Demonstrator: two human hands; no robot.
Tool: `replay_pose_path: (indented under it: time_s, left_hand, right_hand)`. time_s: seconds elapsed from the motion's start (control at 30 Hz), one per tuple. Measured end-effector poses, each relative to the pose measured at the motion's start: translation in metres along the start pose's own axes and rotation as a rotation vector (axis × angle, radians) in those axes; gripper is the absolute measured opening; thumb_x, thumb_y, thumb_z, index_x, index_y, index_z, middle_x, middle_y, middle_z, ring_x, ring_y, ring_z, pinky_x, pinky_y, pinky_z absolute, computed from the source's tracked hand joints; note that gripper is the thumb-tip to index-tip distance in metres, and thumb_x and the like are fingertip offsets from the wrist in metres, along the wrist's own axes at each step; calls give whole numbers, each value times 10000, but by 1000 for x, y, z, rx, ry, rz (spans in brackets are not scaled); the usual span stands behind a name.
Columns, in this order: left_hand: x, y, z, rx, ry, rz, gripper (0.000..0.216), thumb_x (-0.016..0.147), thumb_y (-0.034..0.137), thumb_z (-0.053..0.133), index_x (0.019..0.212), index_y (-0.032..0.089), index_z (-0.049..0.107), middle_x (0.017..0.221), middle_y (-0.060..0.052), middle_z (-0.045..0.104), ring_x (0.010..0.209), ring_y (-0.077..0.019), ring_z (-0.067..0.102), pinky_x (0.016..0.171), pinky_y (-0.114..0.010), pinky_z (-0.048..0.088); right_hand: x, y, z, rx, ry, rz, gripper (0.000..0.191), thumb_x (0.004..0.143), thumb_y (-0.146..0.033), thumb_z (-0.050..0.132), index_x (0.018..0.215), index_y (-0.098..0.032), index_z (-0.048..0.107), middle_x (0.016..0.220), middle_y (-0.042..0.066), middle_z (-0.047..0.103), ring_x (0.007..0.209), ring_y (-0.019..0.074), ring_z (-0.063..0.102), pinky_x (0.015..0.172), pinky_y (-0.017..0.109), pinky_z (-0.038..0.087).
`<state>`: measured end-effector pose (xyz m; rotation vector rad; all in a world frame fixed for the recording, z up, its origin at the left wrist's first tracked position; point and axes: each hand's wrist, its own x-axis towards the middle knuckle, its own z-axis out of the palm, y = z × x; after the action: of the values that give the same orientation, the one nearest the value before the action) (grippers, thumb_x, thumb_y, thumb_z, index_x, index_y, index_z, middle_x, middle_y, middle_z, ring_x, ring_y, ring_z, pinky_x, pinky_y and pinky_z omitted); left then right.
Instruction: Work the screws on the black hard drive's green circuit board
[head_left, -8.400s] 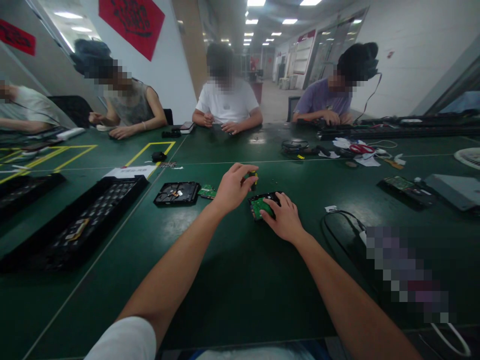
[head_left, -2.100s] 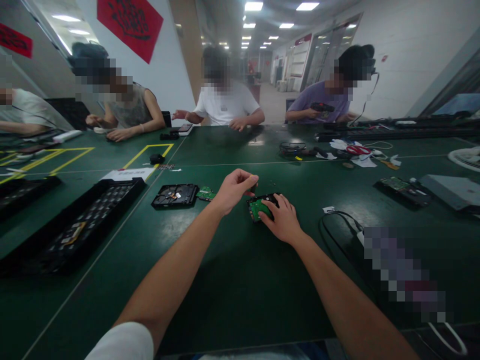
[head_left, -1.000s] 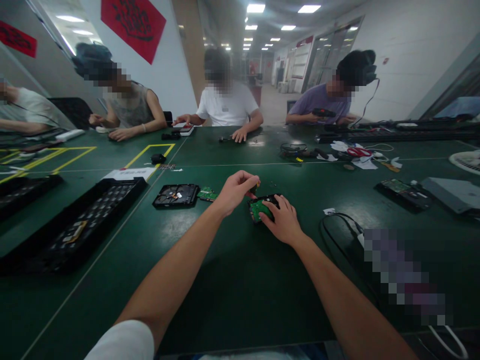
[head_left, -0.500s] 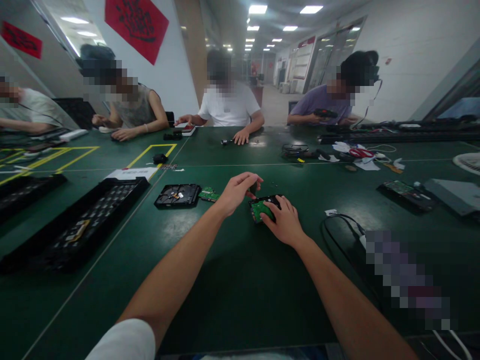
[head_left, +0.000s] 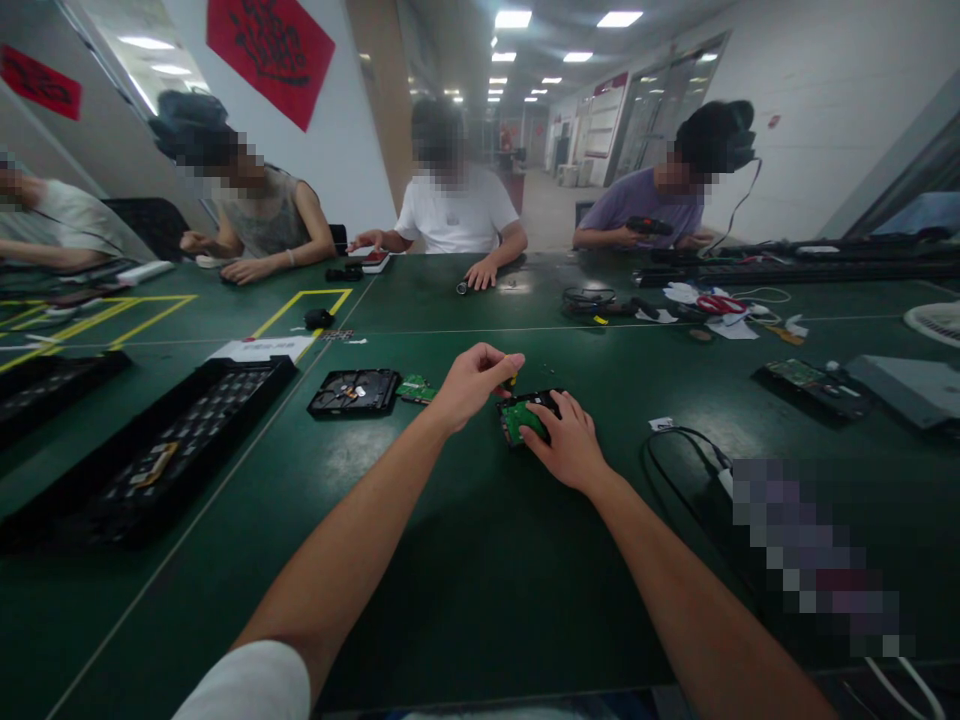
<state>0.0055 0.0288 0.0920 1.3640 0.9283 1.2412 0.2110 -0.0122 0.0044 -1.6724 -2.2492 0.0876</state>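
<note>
My left hand [head_left: 471, 384] is closed round a small screwdriver with a yellow and black handle [head_left: 511, 381], held upright over a hard drive [head_left: 525, 414]. The drive lies on the green table [head_left: 480, 560] with its green circuit board facing up. My right hand [head_left: 568, 441] rests on the drive's near right side, fingers pressed on it and holding it down. The screwdriver's tip is hidden behind my left fingers.
An opened drive [head_left: 353, 390] and a loose green board [head_left: 415, 388] lie to the left. A long black tray [head_left: 150, 455] lies further left. Black cables [head_left: 679, 455] loop at the right. More drives [head_left: 814, 383] lie far right. Several people sit across the table.
My hands stay almost where they were. My left fingers have shifted slightly on the screwdriver handle, as in turning it. Across the table a person's hand has moved on the table.
</note>
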Motion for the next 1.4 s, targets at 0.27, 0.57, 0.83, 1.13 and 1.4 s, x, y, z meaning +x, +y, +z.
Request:
replay_pose_path:
  time_s: [0.27,0.57,0.83,1.13,1.4]
  left_hand:
    - [1,1,-1,-89,-143,31,396,933,544,645,1070,175,690,924,-78,682,898,-186,655,646,-253,556]
    - [2,-4,-2,-175,-139,10,355,895,472,718,1068,165,678,986,-74,674,944,-185,655,753,-310,597]
    - [2,-7,1,-53,-17,40,401,820,469,815,969,153,618,948,-69,691,844,-154,648,700,-280,572]
    - [1,-6,-1,-33,-151,74,398,887,513,725,1132,201,740,981,-51,660,888,-146,613,701,-238,537]
    - [1,-2,-1,-22,-48,38,387,833,543,772,994,193,744,965,-56,664,880,-159,613,680,-244,564]
  right_hand:
    - [-1,-2,-2,-4,-1,1,544,1036,-608,437,1487,-327,555,1648,130,373,1542,370,269,1190,592,266]
    - [0,-1,-1,-3,0,-8,569,1034,-627,429,1494,-314,549,1651,141,361,1544,375,267,1188,588,276]
    - [-1,-2,-1,-4,11,-6,557,1032,-624,433,1483,-322,559,1647,141,367,1542,378,277,1181,600,284]
    - [0,-2,-3,-3,-10,-10,574,1034,-633,414,1489,-312,552,1648,154,367,1546,387,265,1177,605,284]
    - [-1,-2,-1,-1,-7,-6,561,1036,-623,421,1491,-323,551,1653,136,365,1550,375,258,1190,590,271]
